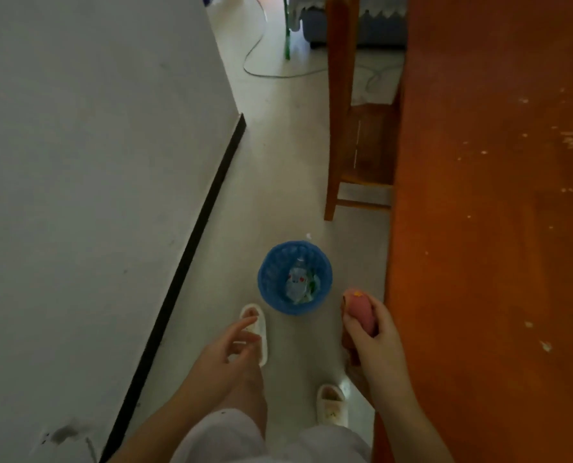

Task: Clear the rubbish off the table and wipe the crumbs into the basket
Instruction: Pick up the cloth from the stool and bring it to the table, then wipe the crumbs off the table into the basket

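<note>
Pale floor point(278, 195) runs down the middle of the room, a narrow lane between a white wall point(94, 145) on the left and a big orange-brown wooden table point(495, 228) on the right. Along the foot of the wall goes a dark skirting strip point(191, 242). The tabletop takes up the whole right side, and it is dotted with pale crumbs point(570, 140), thickest toward the far right edge, with a few loose flecks nearer the person. Beyond the table's left edge a wooden chair point(341, 128) is pushed in close, its seat partly under the top. Farther back a thin cable point(255, 48) loops across the floor near a green pole point(287, 31).

On the floor just left of the table's edge stands a small blue basket point(295, 278), upright, with crumpled wrappers point(300, 284) lying inside it.

The person stands close to the table in light shorts and white slippers point(255, 332), one foot forward near the basket. Their right hand point(375, 332) is curled round a pink cloth point(360, 312), held in the air between the basket and the table edge. Their left hand point(225, 352) hangs loose over the forward slipper, fingers relaxed and slightly spread, holding nothing.
</note>
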Action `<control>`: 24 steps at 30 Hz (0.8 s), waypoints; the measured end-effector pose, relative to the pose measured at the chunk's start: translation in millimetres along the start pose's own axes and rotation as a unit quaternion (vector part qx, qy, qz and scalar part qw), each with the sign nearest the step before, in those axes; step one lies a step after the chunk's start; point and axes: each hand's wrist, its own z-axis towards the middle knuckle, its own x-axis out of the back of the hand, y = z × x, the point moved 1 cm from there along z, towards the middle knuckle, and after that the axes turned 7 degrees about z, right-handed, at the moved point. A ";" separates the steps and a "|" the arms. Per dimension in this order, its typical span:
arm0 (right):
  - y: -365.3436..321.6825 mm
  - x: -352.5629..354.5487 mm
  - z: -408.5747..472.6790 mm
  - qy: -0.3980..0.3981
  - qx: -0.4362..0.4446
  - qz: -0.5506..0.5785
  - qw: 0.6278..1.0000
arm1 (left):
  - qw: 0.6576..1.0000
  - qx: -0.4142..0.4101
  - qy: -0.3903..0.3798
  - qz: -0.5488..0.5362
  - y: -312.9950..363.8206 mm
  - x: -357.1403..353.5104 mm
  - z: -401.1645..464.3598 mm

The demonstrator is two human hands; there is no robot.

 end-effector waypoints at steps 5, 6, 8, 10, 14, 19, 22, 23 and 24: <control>10.8 -50.3 59.2 0.108 -0.020 0.023 0.994 | 0.993 0.001 -0.091 0.069 1.4 53.2 107.6; 11.5 -61.1 72.6 0.126 -0.027 0.024 0.991 | 0.991 0.006 -0.100 0.085 1.3 62.0 132.3; 13.1 -79.4 98.9 0.148 -0.043 0.014 0.988 | 0.986 0.017 -0.124 0.107 1.5 73.0 180.1; 22.3 -92.0 126.0 0.166 -0.058 -0.007 0.984 | 0.981 0.026 -0.146 0.123 0.6 73.1 223.7; 55.2 -103.4 191.0 0.208 -0.098 -0.034 0.973 | 0.975 0.054 -0.158 0.147 -19.7 50.2 320.7; 136.3 -108.7 278.4 0.205 -0.124 -0.070 0.968 | 0.974 0.103 -0.112 0.165 -85.8 -3.0 448.0; 191.4 -107.3 314.7 0.198 -0.142 -0.078 0.967 | 0.969 0.141 -0.086 0.183 -140.6 -31.5 510.9; 205.8 -106.8 322.6 0.199 -0.147 -0.077 0.966 | 0.969 0.156 -0.094 0.165 -159.8 -39.3 527.4; 218.6 -105.7 329.1 0.199 -0.151 -0.077 0.965 | 0.969 0.177 -0.110 0.135 -175.5 -45.6 539.8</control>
